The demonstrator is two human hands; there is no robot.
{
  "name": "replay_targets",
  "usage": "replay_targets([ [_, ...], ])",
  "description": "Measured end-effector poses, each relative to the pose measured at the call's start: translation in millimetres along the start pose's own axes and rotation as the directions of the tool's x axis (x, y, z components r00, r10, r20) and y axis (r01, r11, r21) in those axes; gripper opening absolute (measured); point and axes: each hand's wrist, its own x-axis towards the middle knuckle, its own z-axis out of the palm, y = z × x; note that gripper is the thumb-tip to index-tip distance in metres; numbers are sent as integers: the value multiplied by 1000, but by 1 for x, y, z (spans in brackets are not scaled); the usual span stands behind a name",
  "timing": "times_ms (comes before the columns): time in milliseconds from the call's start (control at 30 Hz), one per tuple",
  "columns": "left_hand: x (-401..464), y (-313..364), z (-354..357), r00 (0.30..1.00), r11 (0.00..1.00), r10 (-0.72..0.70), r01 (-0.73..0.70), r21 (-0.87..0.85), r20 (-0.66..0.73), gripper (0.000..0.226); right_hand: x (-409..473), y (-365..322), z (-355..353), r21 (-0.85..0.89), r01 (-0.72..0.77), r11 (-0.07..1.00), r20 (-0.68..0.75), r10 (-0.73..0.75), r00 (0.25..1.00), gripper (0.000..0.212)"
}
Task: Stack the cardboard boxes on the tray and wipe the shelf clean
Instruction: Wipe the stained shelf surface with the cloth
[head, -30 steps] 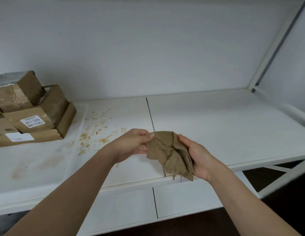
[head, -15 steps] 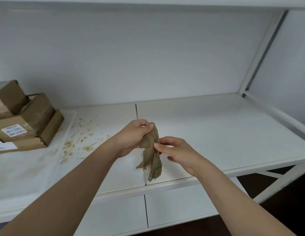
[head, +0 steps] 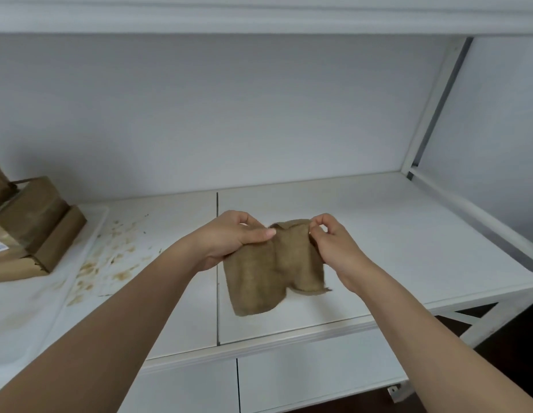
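Observation:
A brown cloth (head: 271,269) hangs spread out above the white shelf (head: 378,234), held by its top edge. My left hand (head: 232,236) grips its upper left corner with the thumb laid across the front. My right hand (head: 331,242) pinches the upper right corner. Stacked cardboard boxes (head: 30,225) sit on a white tray (head: 35,308) at the far left, partly cut off by the frame. Brown stains (head: 110,260) mark the shelf next to the tray.
A dark seam (head: 217,263) runs front to back through the shelf under my hands. A white frame post (head: 432,102) and rail stand at the right end. Another shelf board (head: 259,16) hangs overhead. A lower panel sits below the front edge.
The cloth was bunched between both hands, then hung folded and narrow; now it is pulled open and spread wide between them. The view has shifted right and the boxes sit farther left.

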Motion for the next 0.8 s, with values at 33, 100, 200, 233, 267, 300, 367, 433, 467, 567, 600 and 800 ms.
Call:
replay_targets([
  [33, 1, 0, -3, 1000, 999, -11, 11, 40, 1, 31, 2, -2, -6, -32, 12, 999, -32, -13, 999, 16],
  [100, 4, 1, -9, 999, 995, -40, 38, 88, 23, 27, 8, -8, -16, -61, 27, 998, -74, -31, 997, 16],
  [200, 5, 2, -15, 994, 987, -75, 63, 145, 80, 16, 15, -13, -30, -78, 30, 997, -61, -34, 998, 18],
  [233, 7, 1, -17, 993, 984, -80, 65, 164, 82, 13, 17, -13, -34, -83, 28, 996, -46, -32, 998, 18],
  [267, 9, 0, -19, 995, 981, -73, 59, 182, 67, 11, 18, -13, -37, -90, 25, 996, -34, -29, 999, 18],
  [300, 11, 0, -20, 998, 980, -47, 40, 195, 32, 10, 20, -12, -39, -95, 31, 995, -27, -34, 999, 18],
  [367, 19, -1, -19, 995, 981, 50, -32, 189, -91, 8, 26, -12, -42, -88, 92, 992, -52, -97, 994, 16],
  [433, 25, 0, -15, 954, 977, 188, -157, 146, -232, 7, 33, -10, -46, -77, 219, 973, -142, -228, 963, 15],
  [467, 27, -1, -14, 932, 965, 253, -224, 139, -259, 7, 35, -8, -49, -83, 291, 953, -180, -302, 936, 14],
  [567, 31, -17, -12, 971, 917, 238, -218, 333, -17, 6, 35, 10, -58, -191, 353, 916, -89, -375, 923, 14],
  [600, 31, -26, -11, 985, 872, 124, -166, 460, 120, 7, 34, 23, -60, -280, 307, 910, 15, -316, 949, 16],
  [800, 52, -68, 13, 989, 761, 143, -90, 642, -30, 13, 30, 80, -45, -674, 170, 719, 209, -35, 977, 13],
])
